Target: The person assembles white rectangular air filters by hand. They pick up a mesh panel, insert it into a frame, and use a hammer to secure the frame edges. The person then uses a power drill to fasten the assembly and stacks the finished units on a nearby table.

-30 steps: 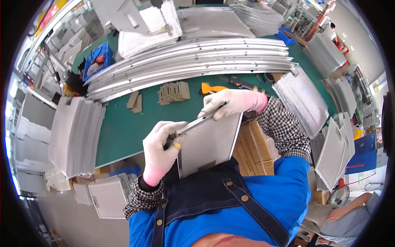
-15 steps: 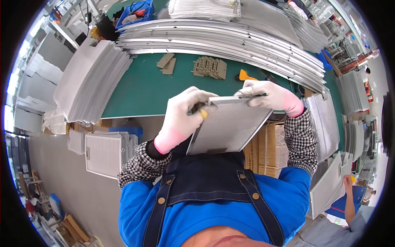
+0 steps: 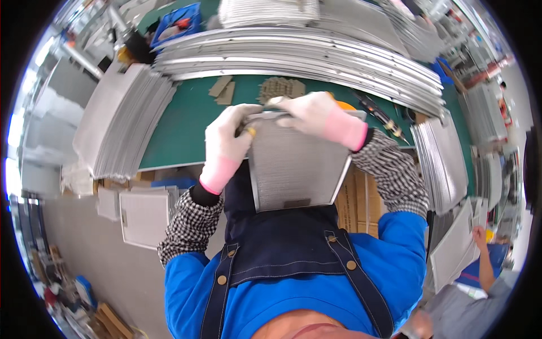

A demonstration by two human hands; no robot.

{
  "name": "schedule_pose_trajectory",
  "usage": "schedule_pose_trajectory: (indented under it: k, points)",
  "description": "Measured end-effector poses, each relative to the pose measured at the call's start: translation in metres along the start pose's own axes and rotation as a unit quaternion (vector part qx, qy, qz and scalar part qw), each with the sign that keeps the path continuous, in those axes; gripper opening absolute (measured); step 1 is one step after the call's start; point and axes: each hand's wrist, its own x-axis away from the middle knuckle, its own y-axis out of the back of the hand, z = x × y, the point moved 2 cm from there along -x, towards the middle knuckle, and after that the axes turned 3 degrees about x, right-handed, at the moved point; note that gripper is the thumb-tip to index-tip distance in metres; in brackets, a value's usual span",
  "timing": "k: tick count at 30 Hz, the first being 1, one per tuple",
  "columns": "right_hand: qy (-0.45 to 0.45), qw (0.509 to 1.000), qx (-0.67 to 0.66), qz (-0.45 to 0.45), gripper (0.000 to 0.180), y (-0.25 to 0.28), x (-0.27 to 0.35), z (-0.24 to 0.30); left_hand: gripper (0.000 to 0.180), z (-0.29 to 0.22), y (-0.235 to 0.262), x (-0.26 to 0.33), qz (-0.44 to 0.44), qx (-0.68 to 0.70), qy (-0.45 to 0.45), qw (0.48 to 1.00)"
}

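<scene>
A grey mesh filter panel in a thin metal frame stands tilted before my chest, its lower edge against my apron. My left hand, in a white glove with a pink cuff, is closed on the panel's upper left corner. My right hand, gloved alike, is closed over the upper edge near that same corner, its fingertips close to the left ones. Whether a small part sits between the right fingers is hidden. The panel's upper right corner is free of both hands.
On the green table lie several beige flat pieces, an orange tool and an electric screwdriver. Long metal strips are stacked behind. Panel stacks stand left and right. Another person's arm shows at right.
My right hand has slid left along the panel's upper edge, close to my left hand. The panel has turned squarer and shifted slightly left, and the screwdriver shows more fully.
</scene>
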Motion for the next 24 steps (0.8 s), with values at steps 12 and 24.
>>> schedule_pose_trajectory:
  k: [12,24]
  points:
    - [0.025,0.994,0.087,0.055,0.051,0.015,0.023,0.032,0.039,0.057,-0.05,0.017,-0.036,0.408,0.184,0.893]
    - [-0.22,0.94,-0.228,-0.129,0.04,0.077,0.122,-0.062,0.026,-0.119,0.012,-0.101,0.141,-0.079,-0.247,0.955]
